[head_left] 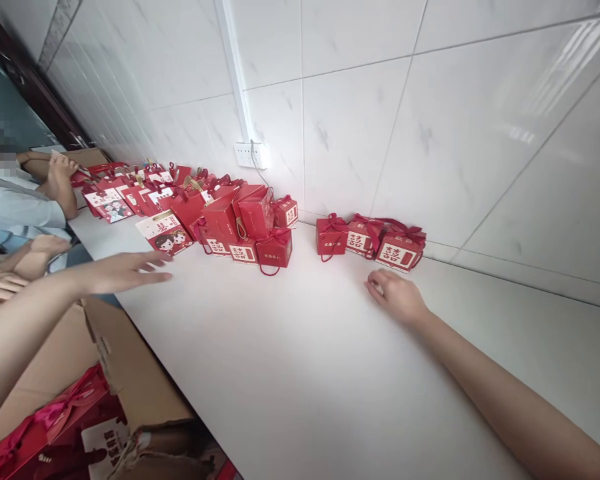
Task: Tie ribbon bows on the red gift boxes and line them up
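Two bare hands reach over a smooth white table point(300, 373). The right hand point(396, 295) is loosely curled, thumb near the fingertips, nothing seen in its grasp; whether it touches the tabletop cannot be told. Just beyond it, close to the wall, stand three small red cardboard gift boxes with dark-red ribbons point(357, 241), set side by side. The left hand point(133, 270) is outstretched, palm down and unoccupied, near a white-and-red card gift bag with a cartoon print point(169, 235).

Handling: each box is probably light and fairly stiff, though its thin walls may dent under a hard squeeze and its smooth faces may slip. Opposite side walls offer the surest hold; the ribbon is soft and may come loose if pulled.

Farther out, a pile of red cardboard boxes point(254, 212) adjoins the bag; a co-worker's hand point(63, 170) is at the far end. A brown corrugated carton point(139, 380) stands lower left, and a pale marbled tile wall point(350, 133) rises behind.
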`<state>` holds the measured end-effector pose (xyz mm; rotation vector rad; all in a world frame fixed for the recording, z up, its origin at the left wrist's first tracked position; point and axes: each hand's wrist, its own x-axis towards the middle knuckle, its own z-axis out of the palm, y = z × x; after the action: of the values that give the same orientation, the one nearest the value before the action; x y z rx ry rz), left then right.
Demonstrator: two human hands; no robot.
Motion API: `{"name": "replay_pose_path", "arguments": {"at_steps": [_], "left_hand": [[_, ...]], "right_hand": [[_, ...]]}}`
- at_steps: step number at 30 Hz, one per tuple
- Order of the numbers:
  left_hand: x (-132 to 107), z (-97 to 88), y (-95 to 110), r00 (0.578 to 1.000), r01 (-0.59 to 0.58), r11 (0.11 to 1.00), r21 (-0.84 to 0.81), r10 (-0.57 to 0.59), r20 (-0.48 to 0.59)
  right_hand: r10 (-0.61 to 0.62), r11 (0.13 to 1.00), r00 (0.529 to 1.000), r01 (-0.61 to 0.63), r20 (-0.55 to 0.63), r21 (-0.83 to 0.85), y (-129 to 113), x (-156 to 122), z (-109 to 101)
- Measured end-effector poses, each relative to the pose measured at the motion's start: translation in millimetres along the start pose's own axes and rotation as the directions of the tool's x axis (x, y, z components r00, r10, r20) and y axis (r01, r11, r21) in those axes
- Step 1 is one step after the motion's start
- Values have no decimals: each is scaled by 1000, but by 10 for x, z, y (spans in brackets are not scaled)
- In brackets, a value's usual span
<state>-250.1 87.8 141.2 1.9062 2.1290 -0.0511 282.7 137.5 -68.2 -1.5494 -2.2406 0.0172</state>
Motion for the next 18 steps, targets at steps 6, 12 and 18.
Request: {"name": "replay_pose_path", "arguments": {"at_steps": [6, 12, 18], "left_hand": [[-285, 648, 1401, 825, -337, 941, 28, 280, 491], [-567, 810, 2264, 704, -601, 791, 118, 453, 547], [-409, 556, 2615, 730, -611, 772, 178, 461, 504]], "right_hand": [[206, 972, 970, -218, -133, -88, 522, 736, -453], [395, 917, 917, -390, 57, -87, 947, 1032, -524], [327, 945, 919, -313, 220, -97, 647, 726, -638]]}}
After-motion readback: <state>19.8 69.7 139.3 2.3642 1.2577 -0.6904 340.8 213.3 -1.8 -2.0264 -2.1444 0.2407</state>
